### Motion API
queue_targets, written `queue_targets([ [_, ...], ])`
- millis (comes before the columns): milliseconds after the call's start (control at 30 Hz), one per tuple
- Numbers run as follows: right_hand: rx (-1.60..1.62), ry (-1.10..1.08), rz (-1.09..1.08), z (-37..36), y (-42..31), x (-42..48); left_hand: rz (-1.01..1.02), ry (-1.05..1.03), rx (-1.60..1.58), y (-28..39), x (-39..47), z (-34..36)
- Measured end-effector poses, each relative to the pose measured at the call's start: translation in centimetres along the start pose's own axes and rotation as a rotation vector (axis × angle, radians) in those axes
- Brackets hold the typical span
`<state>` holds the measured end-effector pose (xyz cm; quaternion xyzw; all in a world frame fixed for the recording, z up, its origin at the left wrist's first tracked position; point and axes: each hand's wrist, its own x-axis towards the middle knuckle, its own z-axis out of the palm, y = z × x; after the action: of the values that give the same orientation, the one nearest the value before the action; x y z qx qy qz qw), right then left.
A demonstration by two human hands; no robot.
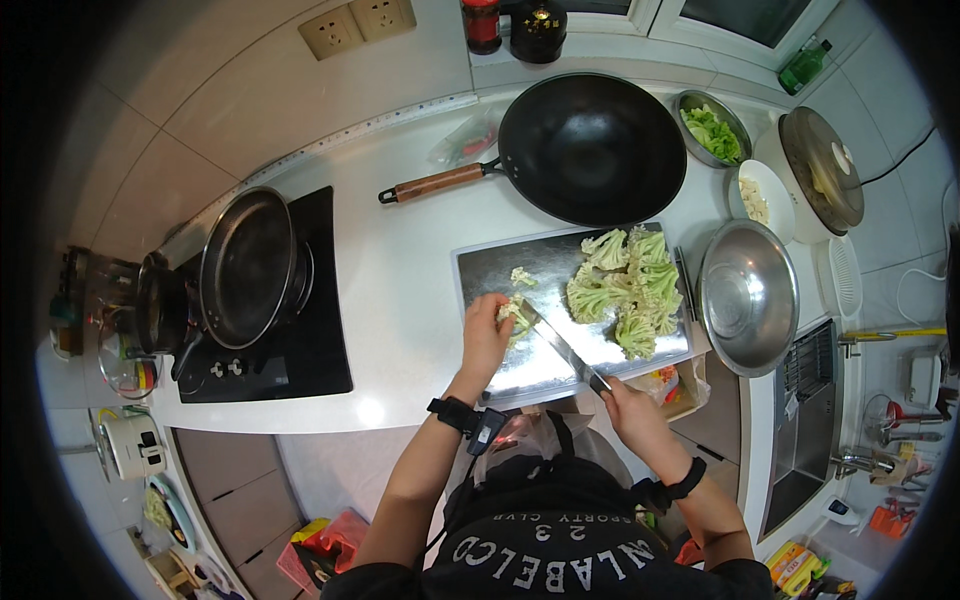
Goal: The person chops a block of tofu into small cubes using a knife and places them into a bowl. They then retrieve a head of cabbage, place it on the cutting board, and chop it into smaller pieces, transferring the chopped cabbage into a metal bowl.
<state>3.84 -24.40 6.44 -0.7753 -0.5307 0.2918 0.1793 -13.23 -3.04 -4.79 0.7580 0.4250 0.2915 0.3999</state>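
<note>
My left hand (489, 330) holds a small cauliflower floret (517, 309) on the left part of a metal cutting board (540, 379). In my right hand (628, 401) is the handle of a kitchen knife (559, 345); its blade points up and left, with the tip at the floret. A loose cauliflower piece (523, 277) lies just above my left fingers. On the board's right half sits a pile of cauliflower florets (634, 289) with pale green stems.
A black wok (592, 150) stands behind the board. To the right are a steel bowl (750, 300), a white bowl (782, 202) and a bowl of lettuce (739, 124). A frying pan (249, 266) rests on the cooktop (319, 360) at left. The sink (802, 450) is at right.
</note>
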Motion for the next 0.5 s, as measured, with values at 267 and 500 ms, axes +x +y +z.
queue_targets([
  [267,0.085,0.018,0.014,2.6,1.9,1.5,-0.062,-0.044,-0.093,-0.6,-0.1,-0.1],
  [500,0.105,0.134,0.031,0.4,3.5,0.2,-0.029,-0.051,-0.234,0.4,-0.5,-2.2],
])
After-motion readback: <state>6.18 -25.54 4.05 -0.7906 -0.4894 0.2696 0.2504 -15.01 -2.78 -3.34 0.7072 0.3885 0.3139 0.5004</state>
